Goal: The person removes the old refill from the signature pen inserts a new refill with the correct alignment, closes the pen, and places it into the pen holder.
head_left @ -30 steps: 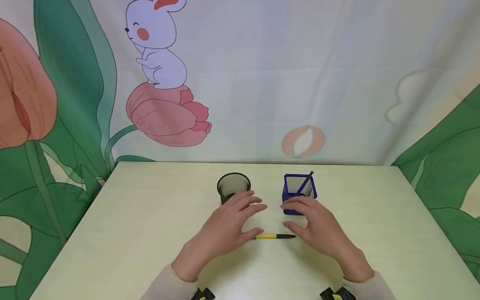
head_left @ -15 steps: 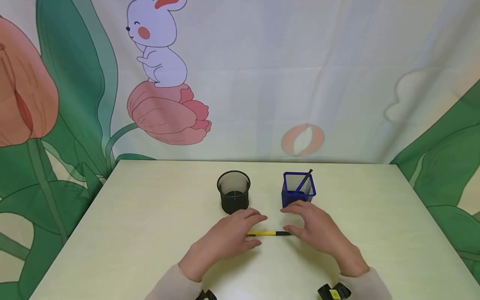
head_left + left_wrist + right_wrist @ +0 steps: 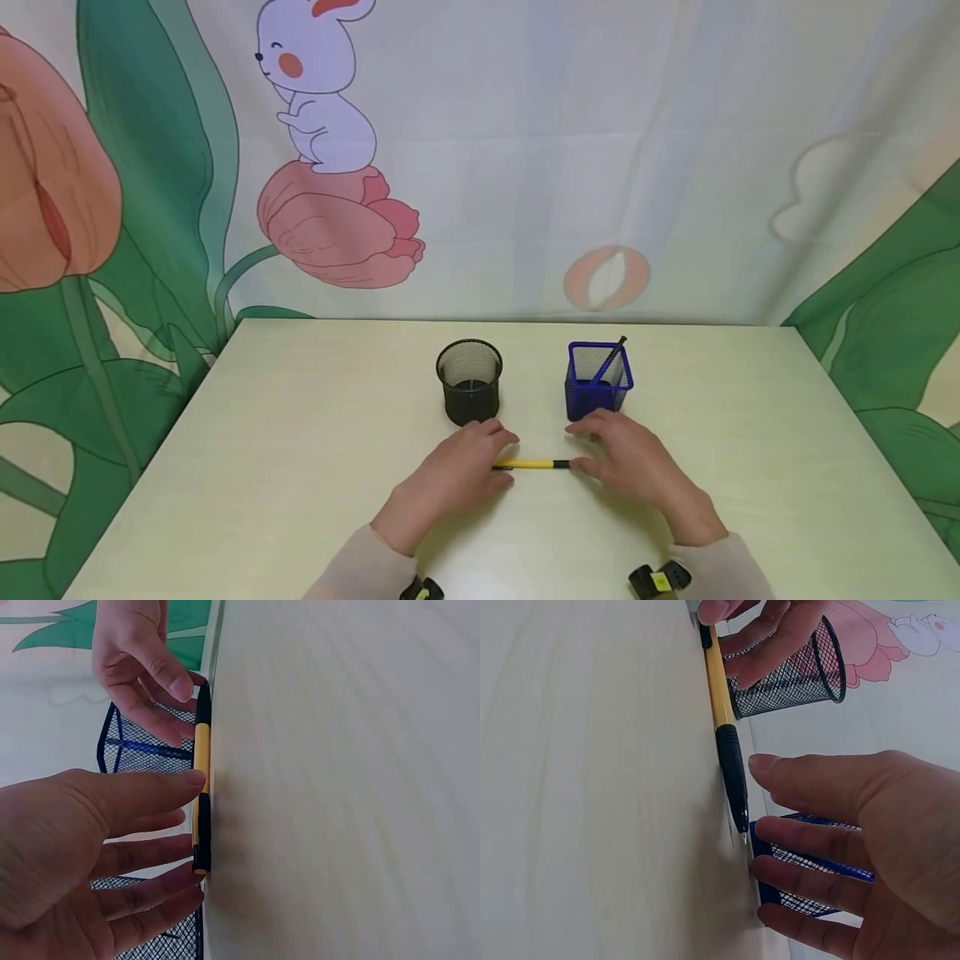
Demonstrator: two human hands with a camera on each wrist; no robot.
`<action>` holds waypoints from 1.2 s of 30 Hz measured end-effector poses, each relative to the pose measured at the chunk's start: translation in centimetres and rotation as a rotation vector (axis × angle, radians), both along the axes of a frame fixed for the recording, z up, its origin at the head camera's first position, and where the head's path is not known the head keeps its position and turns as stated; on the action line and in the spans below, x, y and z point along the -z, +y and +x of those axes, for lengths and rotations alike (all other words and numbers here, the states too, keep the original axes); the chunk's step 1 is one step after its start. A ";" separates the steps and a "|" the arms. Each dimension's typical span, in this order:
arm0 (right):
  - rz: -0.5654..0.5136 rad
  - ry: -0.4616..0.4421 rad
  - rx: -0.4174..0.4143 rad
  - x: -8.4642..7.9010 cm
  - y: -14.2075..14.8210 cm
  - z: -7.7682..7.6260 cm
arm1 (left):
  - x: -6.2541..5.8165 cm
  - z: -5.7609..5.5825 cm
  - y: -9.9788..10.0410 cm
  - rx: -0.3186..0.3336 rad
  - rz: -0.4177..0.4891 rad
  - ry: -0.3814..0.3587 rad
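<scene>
A yellow and black pen (image 3: 532, 464) lies crosswise on the table. Around its left end is my left hand (image 3: 453, 471), thumb on the near side and fingers on the far side, spread apart. My right hand (image 3: 637, 457) hovers by the pen's black tip, fingers and thumb apart. The right wrist view shows a gap between the right thumb and the pen (image 3: 721, 697). In the left wrist view, the left thumb overlaps the pen (image 3: 202, 750); whether it touches cannot be told. Part of the pen's left end is hidden behind the left hand in the head view.
Beyond the left hand stands a round black mesh pen cup (image 3: 471, 407). A square blue mesh pen holder (image 3: 592, 404) with a dark pen (image 3: 609, 363) leaning in it stands behind the right hand. A printed curtain (image 3: 480, 167) hangs along the far edge of the table (image 3: 300, 417).
Both hands have come down and nearer to the pen, drawing back from the two holders, which show more fully. The pen and the holders stay in place on the table.
</scene>
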State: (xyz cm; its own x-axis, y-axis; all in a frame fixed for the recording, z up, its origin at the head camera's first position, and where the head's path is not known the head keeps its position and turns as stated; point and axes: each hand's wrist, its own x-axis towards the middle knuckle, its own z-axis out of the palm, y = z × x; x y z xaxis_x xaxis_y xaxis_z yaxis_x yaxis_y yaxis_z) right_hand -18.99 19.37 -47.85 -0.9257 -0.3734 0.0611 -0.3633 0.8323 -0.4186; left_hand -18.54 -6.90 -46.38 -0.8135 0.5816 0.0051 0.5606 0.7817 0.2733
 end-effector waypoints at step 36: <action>-0.067 -0.068 0.011 -2.1 0.0 -0.3 | -1.4 -0.8 -0.2 0.005 0.121 0.083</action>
